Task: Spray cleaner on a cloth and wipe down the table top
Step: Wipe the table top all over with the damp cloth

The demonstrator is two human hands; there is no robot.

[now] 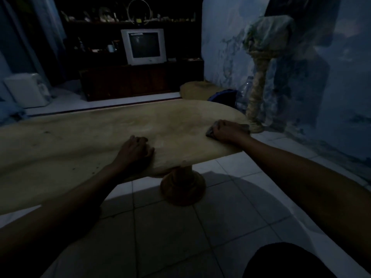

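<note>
Right of frame centre, the right hand (226, 130) is clenched on a small grey cloth (211, 131), pressing it to the wooden counter (80, 141). Left hand (135, 150) lies flat, empty, at the near edge.

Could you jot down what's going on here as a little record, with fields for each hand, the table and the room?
left hand: resting on the table top, near its front edge
right hand: pressing a dark cloth near the table's right end
table top: pale wood, on a round pedestal
room: dim, tiled floor, old television behind
</note>
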